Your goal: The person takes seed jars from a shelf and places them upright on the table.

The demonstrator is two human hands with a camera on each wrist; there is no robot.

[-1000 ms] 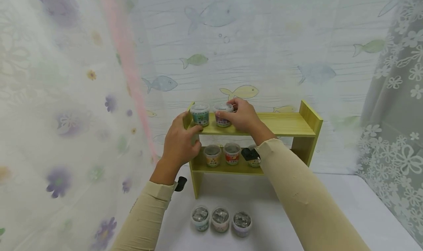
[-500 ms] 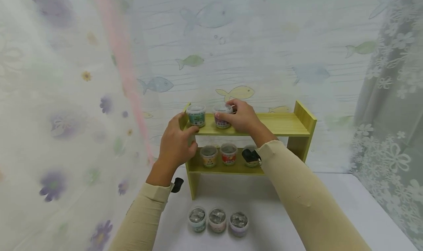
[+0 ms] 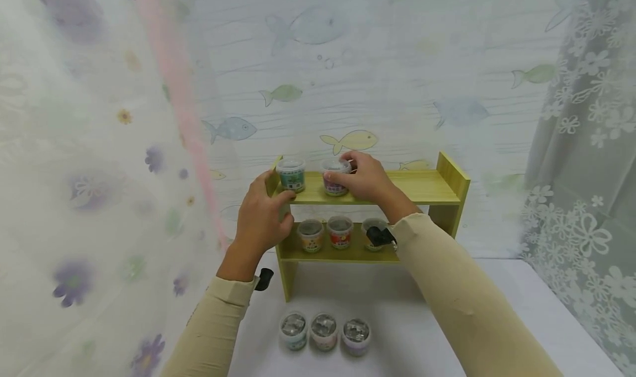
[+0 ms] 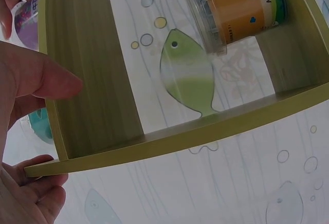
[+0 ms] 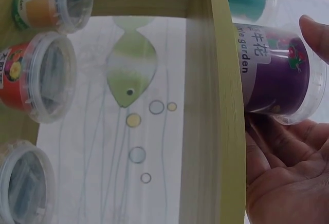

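My right hand (image 3: 365, 175) holds a purple lidded cup (image 5: 277, 72) at the top of a yellow-green wooden shelf (image 3: 417, 186), its thumb at the near side by the lid and its fingers behind. The cup stands upright, and its label has a flower picture and "garden" lettering. To its left on the same board is a teal lidded cup (image 3: 291, 177). My left hand (image 3: 260, 214) grips the shelf's left end, with the thumb along the top board's front edge and the fingers at the side panel, as the left wrist view also shows.
The lower board bears an orange cup (image 3: 311, 236), a red cup (image 3: 340, 233) and another cup (image 3: 372, 225) partly behind the right wrist's black camera. On the white table (image 3: 422, 333) in front stand three pale cups (image 3: 324, 333) in a row. A fish-print curtain (image 3: 397, 62) hangs behind.
The purple cup has slid a little to the right with my right hand, widening its gap from the teal cup. My left hand stays on the shelf end; the whole head view has shifted slightly.
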